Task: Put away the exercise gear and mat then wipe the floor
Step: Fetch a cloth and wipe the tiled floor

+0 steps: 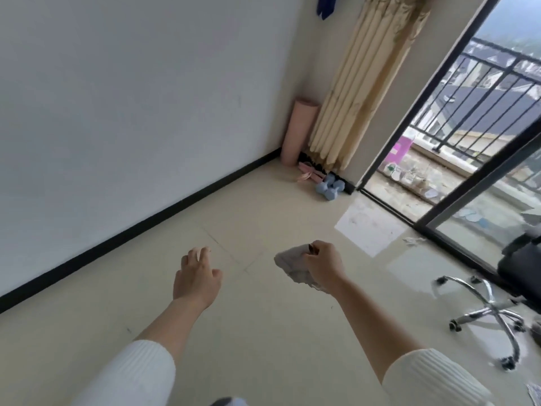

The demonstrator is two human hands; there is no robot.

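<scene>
My right hand [323, 263] grips a crumpled grey cloth [292, 265], held above the beige tiled floor [263, 332]. My left hand [196, 276] hovers beside it, empty, fingers spread. In the far corner a rolled pink mat [298, 131] stands upright against the wall. At its foot lie a pink band or rope [311, 172] and two light blue dumbbells [329, 189], all on the floor by the curtain.
A beige curtain [360, 83] hangs beside the open sliding door [439, 200] to a balcony with a black railing. An office chair with a chrome wheeled base [494, 315] stands at the right. A black skirting board [131, 232] runs along the white wall.
</scene>
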